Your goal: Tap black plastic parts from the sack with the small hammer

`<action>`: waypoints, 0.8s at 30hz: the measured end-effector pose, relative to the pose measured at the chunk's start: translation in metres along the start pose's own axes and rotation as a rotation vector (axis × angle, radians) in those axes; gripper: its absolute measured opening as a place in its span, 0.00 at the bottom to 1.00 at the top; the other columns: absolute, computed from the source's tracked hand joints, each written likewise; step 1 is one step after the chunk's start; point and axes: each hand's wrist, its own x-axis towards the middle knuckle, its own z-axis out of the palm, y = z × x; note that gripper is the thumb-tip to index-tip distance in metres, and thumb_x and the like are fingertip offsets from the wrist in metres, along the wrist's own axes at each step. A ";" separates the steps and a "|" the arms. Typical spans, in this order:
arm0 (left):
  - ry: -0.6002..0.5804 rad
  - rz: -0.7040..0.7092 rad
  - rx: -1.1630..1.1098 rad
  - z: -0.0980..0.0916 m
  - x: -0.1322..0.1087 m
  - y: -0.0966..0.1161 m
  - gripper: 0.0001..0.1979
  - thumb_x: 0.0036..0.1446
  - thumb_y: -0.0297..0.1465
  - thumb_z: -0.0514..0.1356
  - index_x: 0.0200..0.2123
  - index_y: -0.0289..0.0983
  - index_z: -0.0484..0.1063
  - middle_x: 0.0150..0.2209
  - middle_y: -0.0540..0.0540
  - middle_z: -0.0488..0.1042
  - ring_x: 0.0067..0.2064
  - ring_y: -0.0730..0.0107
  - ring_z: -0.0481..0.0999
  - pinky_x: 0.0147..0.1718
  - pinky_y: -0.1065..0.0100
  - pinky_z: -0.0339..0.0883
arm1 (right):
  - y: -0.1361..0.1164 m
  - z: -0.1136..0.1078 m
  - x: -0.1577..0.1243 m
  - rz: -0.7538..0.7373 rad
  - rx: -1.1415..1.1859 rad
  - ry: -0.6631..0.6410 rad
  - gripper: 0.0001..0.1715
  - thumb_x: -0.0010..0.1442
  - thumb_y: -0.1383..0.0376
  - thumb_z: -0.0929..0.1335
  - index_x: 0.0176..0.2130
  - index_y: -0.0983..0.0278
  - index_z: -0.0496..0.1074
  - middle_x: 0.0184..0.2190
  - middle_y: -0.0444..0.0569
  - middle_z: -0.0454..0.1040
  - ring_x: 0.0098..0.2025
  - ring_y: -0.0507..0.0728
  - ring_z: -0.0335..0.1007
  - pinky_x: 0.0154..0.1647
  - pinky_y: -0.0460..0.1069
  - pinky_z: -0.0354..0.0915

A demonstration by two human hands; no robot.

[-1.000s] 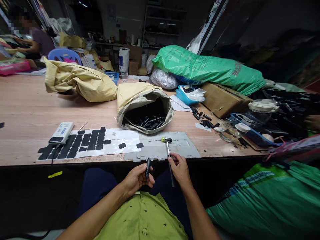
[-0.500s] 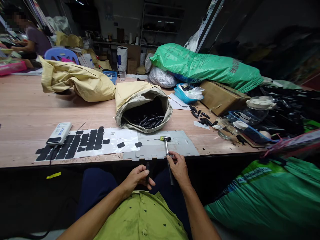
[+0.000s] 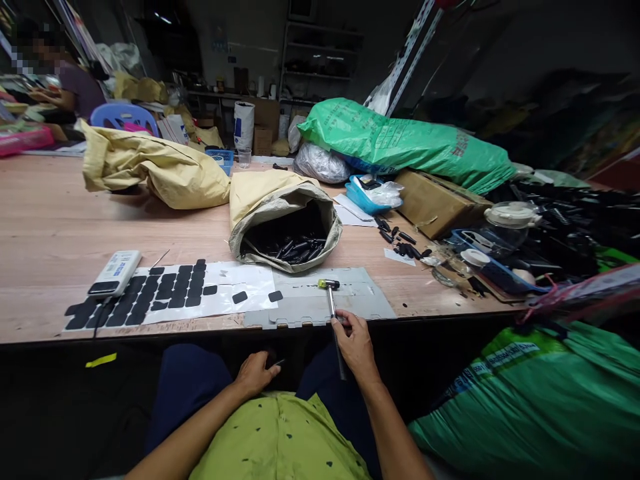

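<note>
My right hand (image 3: 356, 341) is closed round the handle of a small hammer (image 3: 331, 300), whose yellow-and-black head rests on a grey metal plate (image 3: 305, 308) at the table's near edge. My left hand (image 3: 256, 373) is down below the table edge over my lap, fingers curled round a small dark part that is barely visible. An open yellow sack (image 3: 285, 220) holding several black cylindrical parts (image 3: 297, 249) lies just behind the plate.
A white sheet with black pads (image 3: 170, 292) and a white device (image 3: 115, 273) lie left of the plate. A green sack (image 3: 405, 143), cardboard box (image 3: 435, 200), blue tray (image 3: 367, 193) and cluttered parts fill the right. A person (image 3: 65, 83) sits far left. Another green bag (image 3: 525, 393) stands by my right side.
My left hand has dropped from the table edge down to my lap, taking the black cylindrical part out of clear sight. My right hand and the hammer have stayed put.
</note>
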 end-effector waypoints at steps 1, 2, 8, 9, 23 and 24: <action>-0.011 -0.012 0.031 0.000 0.000 0.000 0.18 0.58 0.39 0.58 0.47 0.34 0.75 0.44 0.39 0.78 0.47 0.56 0.76 0.43 0.64 0.66 | 0.000 0.000 0.000 0.000 -0.004 0.000 0.29 0.53 0.46 0.65 0.44 0.64 0.77 0.40 0.53 0.67 0.37 0.57 0.69 0.44 0.55 0.69; -0.020 -0.006 0.051 -0.001 -0.001 0.001 0.19 0.59 0.38 0.58 0.50 0.34 0.74 0.47 0.37 0.77 0.51 0.55 0.75 0.47 0.63 0.65 | 0.001 0.000 0.000 0.000 -0.008 0.001 0.29 0.54 0.46 0.65 0.44 0.63 0.77 0.40 0.53 0.67 0.38 0.57 0.69 0.44 0.55 0.69; -0.209 0.348 -0.070 -0.040 -0.022 0.046 0.14 0.55 0.36 0.61 0.44 0.41 0.78 0.39 0.46 0.80 0.40 0.62 0.77 0.37 0.68 0.66 | 0.003 0.001 0.000 -0.015 -0.015 0.016 0.27 0.54 0.47 0.65 0.44 0.62 0.77 0.39 0.51 0.68 0.38 0.57 0.69 0.42 0.54 0.69; -0.232 0.450 -0.126 -0.052 -0.024 0.060 0.12 0.56 0.37 0.60 0.42 0.41 0.78 0.36 0.48 0.80 0.36 0.64 0.77 0.34 0.69 0.65 | 0.003 0.001 0.000 -0.017 -0.017 0.017 0.27 0.54 0.47 0.65 0.44 0.62 0.77 0.38 0.51 0.68 0.38 0.57 0.69 0.42 0.54 0.69; 0.549 0.210 0.224 -0.180 0.111 0.165 0.13 0.60 0.35 0.59 0.42 0.34 0.78 0.48 0.37 0.72 0.50 0.54 0.72 0.45 0.61 0.66 | 0.003 0.002 -0.004 -0.044 -0.003 0.017 0.24 0.57 0.49 0.65 0.44 0.61 0.76 0.39 0.50 0.69 0.37 0.55 0.70 0.41 0.52 0.70; 0.519 0.184 0.249 -0.180 0.114 0.167 0.13 0.59 0.36 0.60 0.42 0.34 0.78 0.49 0.37 0.72 0.51 0.53 0.72 0.45 0.61 0.66 | 0.003 0.002 -0.004 -0.045 0.000 0.020 0.24 0.57 0.49 0.65 0.44 0.61 0.76 0.39 0.50 0.69 0.36 0.55 0.70 0.41 0.52 0.70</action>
